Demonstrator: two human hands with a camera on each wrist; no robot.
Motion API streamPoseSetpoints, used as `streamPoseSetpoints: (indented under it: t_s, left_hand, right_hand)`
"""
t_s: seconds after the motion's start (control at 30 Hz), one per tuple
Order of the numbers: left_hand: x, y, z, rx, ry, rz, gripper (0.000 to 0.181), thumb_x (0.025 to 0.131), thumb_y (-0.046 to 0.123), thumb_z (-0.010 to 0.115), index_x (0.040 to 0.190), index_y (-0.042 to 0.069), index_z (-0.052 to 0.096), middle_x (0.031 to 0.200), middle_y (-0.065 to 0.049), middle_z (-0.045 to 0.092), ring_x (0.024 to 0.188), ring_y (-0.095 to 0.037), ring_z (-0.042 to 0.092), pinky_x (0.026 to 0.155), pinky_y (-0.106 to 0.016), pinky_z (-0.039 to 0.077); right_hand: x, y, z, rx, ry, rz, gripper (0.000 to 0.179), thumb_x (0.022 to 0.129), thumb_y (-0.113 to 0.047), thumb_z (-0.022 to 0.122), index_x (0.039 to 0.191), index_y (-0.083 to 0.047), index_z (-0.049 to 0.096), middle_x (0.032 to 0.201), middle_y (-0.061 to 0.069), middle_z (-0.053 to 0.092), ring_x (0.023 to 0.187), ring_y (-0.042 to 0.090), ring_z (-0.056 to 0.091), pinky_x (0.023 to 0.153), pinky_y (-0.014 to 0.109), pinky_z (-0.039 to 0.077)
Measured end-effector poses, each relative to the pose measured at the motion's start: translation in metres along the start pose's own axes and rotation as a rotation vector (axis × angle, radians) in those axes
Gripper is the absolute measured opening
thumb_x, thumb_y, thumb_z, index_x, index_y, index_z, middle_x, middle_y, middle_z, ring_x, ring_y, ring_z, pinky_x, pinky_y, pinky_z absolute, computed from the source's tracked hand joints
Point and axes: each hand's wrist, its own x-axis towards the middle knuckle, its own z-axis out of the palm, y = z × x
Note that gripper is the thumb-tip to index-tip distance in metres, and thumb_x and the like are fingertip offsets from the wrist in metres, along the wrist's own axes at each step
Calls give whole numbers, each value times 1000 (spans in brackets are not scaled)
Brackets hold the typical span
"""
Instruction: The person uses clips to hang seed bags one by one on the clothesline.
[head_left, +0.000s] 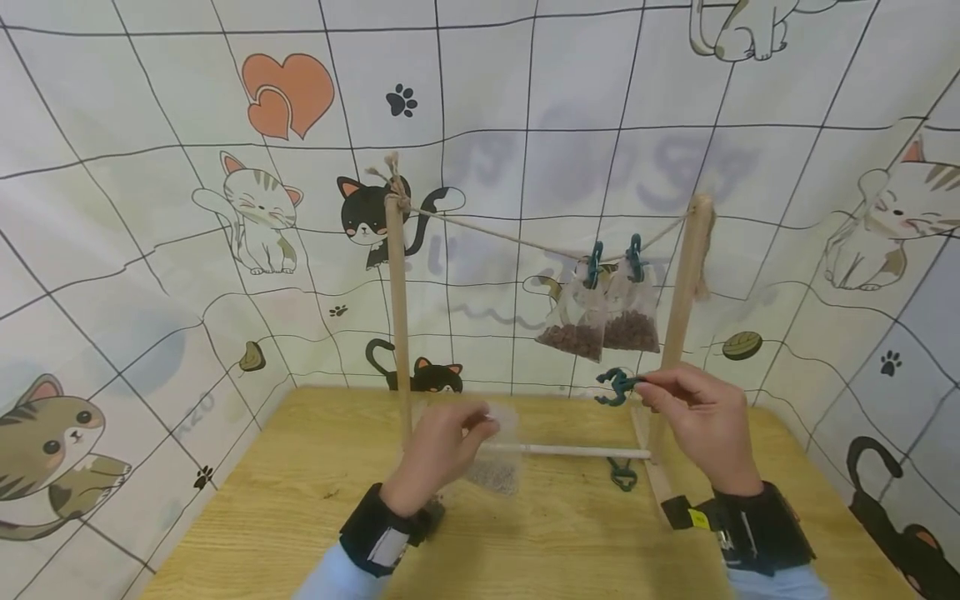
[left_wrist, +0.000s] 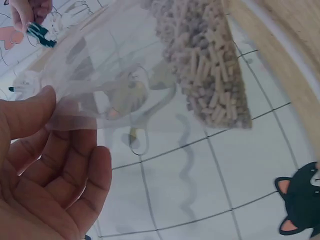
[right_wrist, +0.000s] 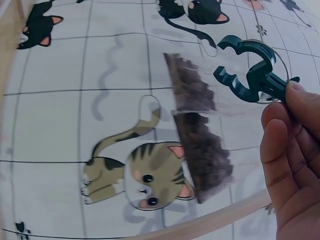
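Note:
My left hand (head_left: 447, 442) pinches the top edge of a clear plastic bag (left_wrist: 115, 75) between thumb and fingers. Pale tan pellets (left_wrist: 210, 75) fill the bag's lower end. My right hand (head_left: 701, 417) pinches the handle end of a dark green spring clip (right_wrist: 255, 70), whose curved jaws stand apart and point left. Behind the hands, two clear bags of brown pieces (head_left: 573, 340) hang side by side from a rope (head_left: 495, 236). A green clip (head_left: 595, 265) holds one bag and another green clip (head_left: 636, 257) the other.
Two wooden posts (head_left: 398, 308) (head_left: 686, 283) carry the sagging rope, joined low down by a pale crossbar (head_left: 577, 451). Another green clip (head_left: 622, 475) lies on the wooden table (head_left: 570, 542) near the right post. A cat-print cloth (head_left: 480, 83) hangs behind and at both sides.

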Motion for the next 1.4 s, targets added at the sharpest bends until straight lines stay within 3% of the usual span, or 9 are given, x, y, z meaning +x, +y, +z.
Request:
streamPoseSetpoints:
  t_s: [0.27, 0.5, 0.83, 1.17, 1.2, 1.33, 1.4]
  left_hand:
    - [38, 20, -11, -82, 185, 156, 7, 87, 18, 63, 87, 12, 66, 80, 3, 66, 71, -3, 57, 65, -18, 47]
    - [74, 24, -16, -178, 308, 179, 9, 85, 17, 65, 84, 8, 69, 76, -3, 68, 64, -8, 58, 61, -20, 48]
    - [105, 25, -17, -262, 336, 127, 13, 87, 20, 64, 87, 9, 70, 75, -3, 65, 62, -11, 54, 57, -25, 46]
    - [132, 24, -17, -243, 322, 63, 16, 88, 21, 61, 87, 9, 71, 70, -1, 63, 59, -10, 52, 56, -24, 43]
    - [134, 24, -16, -242, 320, 54, 16, 88, 21, 61, 87, 9, 71, 70, -1, 62, 59, -10, 52, 56, -24, 42]
    - [142, 23, -17, -233, 311, 24, 16, 88, 22, 62, 86, 9, 71, 71, -2, 64, 60, -10, 53, 58, -25, 43]
    - [145, 22, -17, -231, 302, 10, 16, 88, 22, 62, 87, 9, 72, 72, -2, 65, 61, -11, 53, 59, -25, 43]
  right_hand:
    - [47, -9, -8, -41, 36, -86, 15, 73, 2, 72, 84, -8, 72, 72, 7, 67, 66, 0, 61, 63, 14, 46]
    - [75, -24, -7, -100, 72, -156, 16, 72, 1, 73, 86, -7, 73, 76, 10, 68, 72, -6, 58, 66, 13, 43]
    - [112, -42, 1, -70, 54, -255, 8, 76, -2, 71, 83, -3, 70, 77, 11, 69, 73, -9, 59, 70, 15, 47]
    - [144, -54, 10, -137, 48, -308, 11, 79, -11, 71, 85, -2, 70, 78, 10, 70, 69, -15, 54, 70, 15, 45]
    - [146, -54, 12, -143, 44, -311, 11, 78, -12, 71, 85, -3, 71, 76, 10, 70, 68, -15, 53, 77, 15, 44]
    - [155, -54, 18, -157, 12, -285, 10, 80, -14, 71, 85, -6, 71, 76, 8, 69, 67, -14, 51, 78, 19, 41]
    - [158, -54, 22, -184, 1, -282, 10, 79, -17, 72, 84, -8, 72, 75, 7, 69, 65, -11, 52, 95, 26, 33]
